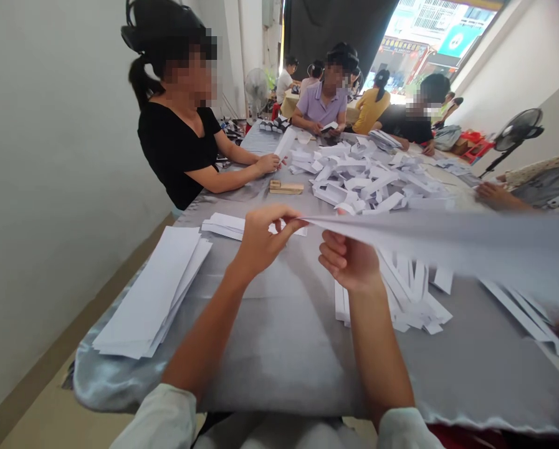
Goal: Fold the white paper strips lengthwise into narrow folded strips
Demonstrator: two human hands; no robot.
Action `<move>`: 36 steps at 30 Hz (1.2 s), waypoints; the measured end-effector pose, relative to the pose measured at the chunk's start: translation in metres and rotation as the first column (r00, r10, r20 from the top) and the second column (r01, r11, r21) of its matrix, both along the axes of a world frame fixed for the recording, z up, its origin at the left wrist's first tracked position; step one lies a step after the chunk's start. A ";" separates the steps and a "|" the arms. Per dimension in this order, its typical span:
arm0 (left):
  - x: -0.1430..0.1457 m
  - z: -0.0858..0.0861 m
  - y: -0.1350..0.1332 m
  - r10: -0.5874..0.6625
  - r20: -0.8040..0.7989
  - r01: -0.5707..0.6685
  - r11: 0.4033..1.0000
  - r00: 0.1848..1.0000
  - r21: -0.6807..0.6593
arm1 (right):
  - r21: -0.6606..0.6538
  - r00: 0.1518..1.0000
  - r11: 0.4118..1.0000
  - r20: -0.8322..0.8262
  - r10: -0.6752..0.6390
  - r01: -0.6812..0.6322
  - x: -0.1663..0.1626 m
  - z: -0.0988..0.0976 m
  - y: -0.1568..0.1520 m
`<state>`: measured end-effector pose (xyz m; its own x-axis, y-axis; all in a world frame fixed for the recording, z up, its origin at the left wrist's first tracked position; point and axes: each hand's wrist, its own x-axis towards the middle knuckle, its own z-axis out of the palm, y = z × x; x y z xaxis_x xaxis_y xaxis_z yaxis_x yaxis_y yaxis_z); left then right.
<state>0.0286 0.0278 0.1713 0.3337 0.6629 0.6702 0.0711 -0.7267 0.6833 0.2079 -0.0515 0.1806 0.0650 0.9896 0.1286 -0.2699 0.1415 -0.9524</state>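
- Plainly, the left hand point(263, 240) is closed in a pinch, thumb against forefinger, on the near corner of a long white sheet point(447, 240) that is lifted off the counter point(279, 349).
- The right hand point(349, 260) sits just beside it with its fingers curled under the sheet's lower edge. Its thumb is hidden by the paper, so I cannot tell whether it truly clamps the sheet or only props it.
- The sheet runs from the two hands out to the right, above the grey cloth. Its far end is blurred, and what bears it there is not clear.
- To handle it well, I would keep the pinch light and right at the corner, since a hard squeeze would likely dent such thin paper.
- The hands are close together at one end, so the long free span may sag or twist. Sliding the right hand further along the edge would probably steady it.
- Loose cut strips point(410, 293) lie under the sheet near the right hand, and holding the sheet high should save them from being swept aside.
- The flat stack of sheets point(152, 299) lies to the left, well apart, with a smaller folded bundle point(223, 224) beyond the left hand.
- A heap of folded pieces point(367, 178) fills the middle of the counter, where co-workers' hands are busy.
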 end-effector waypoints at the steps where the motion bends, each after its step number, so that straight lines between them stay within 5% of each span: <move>1: 0.002 -0.001 -0.001 -0.033 0.024 0.035 0.996 0.999 -0.087 | 0.014 0.999 1.000 -0.029 -0.027 0.028 -0.002 0.000 0.001; 5: 0.006 0.000 -0.006 -0.129 0.186 0.192 0.908 0.974 -0.373 | 0.087 0.967 0.968 0.076 -0.244 0.238 -0.006 -0.005 0.007; 7: 0.008 0.000 -0.007 -0.120 0.235 0.211 0.886 0.965 -0.413 | 0.076 0.968 0.979 0.149 -0.200 0.191 -0.006 -0.007 0.007; 10: 0.009 -0.001 -0.006 -0.102 0.279 0.222 0.870 0.955 -0.441 | 0.074 0.983 0.994 0.158 -0.095 0.084 -0.006 -0.009 0.005; 17: 0.012 -0.006 -0.003 -0.122 0.328 0.280 0.825 0.937 -0.491 | 0.102 0.964 0.980 0.188 -0.187 0.170 -0.008 -0.013 0.010; 28: 0.016 -0.011 -0.003 -0.068 0.309 0.237 0.801 0.949 -0.550 | 0.010 0.963 0.997 0.260 -0.072 0.072 0.016 -0.020 0.017; 36: 0.020 -0.017 -0.001 -0.075 0.270 0.225 0.781 0.960 -0.583 | 0.129 0.924 0.968 0.293 -0.245 0.216 0.019 -0.029 0.026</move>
<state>0.0490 0.0265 0.1539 0.3576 0.9082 0.2176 -0.2096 -0.1490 0.9664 0.2270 -0.0259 0.1519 0.2334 0.9346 0.2685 0.0817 0.2563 -0.9631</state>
